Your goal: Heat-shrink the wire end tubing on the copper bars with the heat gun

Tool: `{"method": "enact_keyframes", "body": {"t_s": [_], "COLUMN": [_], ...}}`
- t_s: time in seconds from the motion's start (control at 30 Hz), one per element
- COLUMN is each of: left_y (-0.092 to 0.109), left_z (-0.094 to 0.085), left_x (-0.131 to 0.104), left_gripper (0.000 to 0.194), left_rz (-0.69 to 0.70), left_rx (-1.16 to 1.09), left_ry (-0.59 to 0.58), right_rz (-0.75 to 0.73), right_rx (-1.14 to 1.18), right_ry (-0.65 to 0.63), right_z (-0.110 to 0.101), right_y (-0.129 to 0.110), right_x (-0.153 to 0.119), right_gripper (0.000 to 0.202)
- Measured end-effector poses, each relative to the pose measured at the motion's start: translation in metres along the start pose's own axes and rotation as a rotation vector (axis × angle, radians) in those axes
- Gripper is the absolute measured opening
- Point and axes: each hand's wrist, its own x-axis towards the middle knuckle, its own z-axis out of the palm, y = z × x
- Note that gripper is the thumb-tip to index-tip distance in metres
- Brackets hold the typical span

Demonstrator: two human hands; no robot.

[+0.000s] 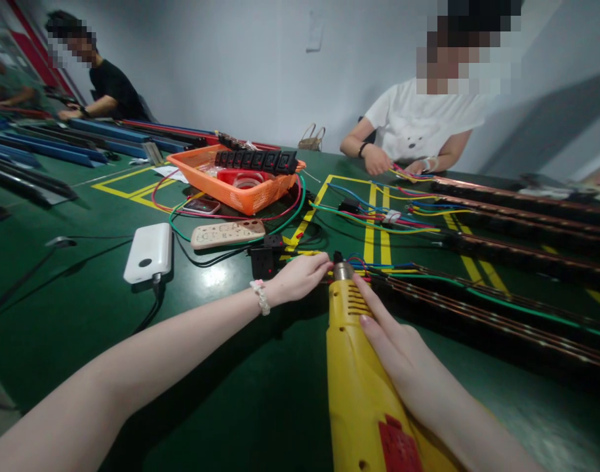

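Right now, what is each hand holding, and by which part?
The right hand grips the yellow heat gun along its barrel. The left hand pinches the wires at the nozzle.

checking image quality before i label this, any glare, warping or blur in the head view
Head view: ceiling light glares off the green table beside the white power bank; wide-angle warping bends the long black strips and stretches the forearms at the edges; the yellow heat gun under the right hand and the left hand are sharp; soft shadows lie under both arms.
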Motion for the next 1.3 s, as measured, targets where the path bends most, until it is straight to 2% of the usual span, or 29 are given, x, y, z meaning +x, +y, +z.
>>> {"method": "enact_keyframes", "body": {"t_s": [0.2,0.37,0.57,0.7,1.0,1.2,1.3], "left_y": [-0.001,-0.002,-0.005,-0.001,0.002,0.001,0.002], "left_z": [0.001,0.000,0.003,0.003,-0.002,0.000,0.003], "left_x": [-0.001,-0.004,-0.004,-0.006,-0.004,-0.002,-0.004], "left_gripper": [0.038,0.027,0.025,0.022,0.038,0.057,0.055], "left_rz": [0.032,0.082,0.049,0.083,0.098,-0.052,-0.048], "left_rx": [-0.033,-0.062,0.035,0.086,0.062,0.021,0.065], "left_ry": [0.025,0.048,0.071,0.083,0.028,-0.012,0.035], "right_rz": [0.005,-0.002,0.039,0.046,0.063,0.045,0.017], "right_rx": [0.003,-0.005,-0.015,-0.024,-0.052,-0.041,-0.032], "right_ry": [0.002,0.038,0.072,0.072,0.056,0.055,0.071], "right_z": [0.001,-0.001,-0.008,-0.010,-0.007,-0.009,-0.010], "right_y": [-0.002,0.003,0.018,0.023,0.023,0.019,0.019], "right_x": [0.000,-0.003,-0.014,-0.015,-0.011,-0.014,-0.015], "right_gripper": [0.079,0.079,0.077,0.077,0.075,0.075,0.078]}}
